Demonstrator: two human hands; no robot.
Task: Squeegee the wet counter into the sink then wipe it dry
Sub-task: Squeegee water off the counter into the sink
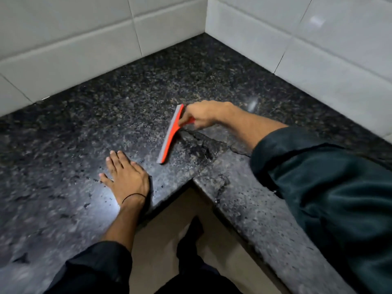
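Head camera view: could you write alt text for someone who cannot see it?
A person's right hand holds an orange squeegee with its blade on a dark speckled granite counter, while the left hand rests flat, palm down, near the counter's inner corner. White wall tiles back the L-shaped counter; no sink shows.

I see two bare hands and bare forearms. My left hand (pixel 125 177) has a thin black band (pixel 133 197) around the wrist. The left sleeve (pixel 101 270) is dark, almost black, and pushed up the arm. My right hand (pixel 203 115) has nothing on it. The right sleeve (pixel 331 200) is dark green, loose and full of folds. Below, my legs (pixel 197 262) are in dark trousers.
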